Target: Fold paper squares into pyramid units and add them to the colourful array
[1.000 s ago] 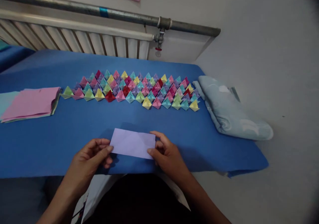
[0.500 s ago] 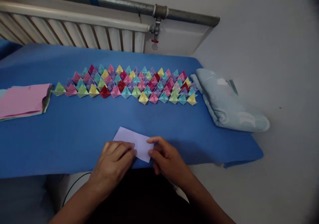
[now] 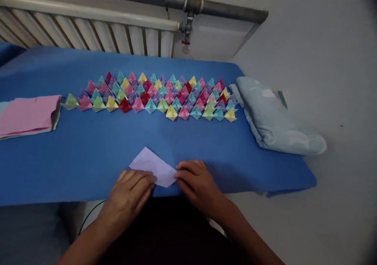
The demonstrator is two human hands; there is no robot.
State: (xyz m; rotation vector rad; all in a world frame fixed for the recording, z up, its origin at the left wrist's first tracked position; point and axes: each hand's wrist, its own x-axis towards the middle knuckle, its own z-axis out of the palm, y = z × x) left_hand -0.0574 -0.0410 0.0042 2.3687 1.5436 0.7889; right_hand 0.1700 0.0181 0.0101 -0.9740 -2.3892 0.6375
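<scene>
Bottom centre, the left hand (image 3: 131, 192) pressed the lilac paper (image 3: 157, 166); the right hand (image 3: 197, 182) pinched its corner!

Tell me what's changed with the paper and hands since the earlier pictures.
The purple paper has turned clockwise, its far edge now sloping down more steeply to the right. The left hand has left the paper's left end and moved right, onto its near edge. The right hand still holds the right end. The paper boats and folded blanket stayed put.
</scene>
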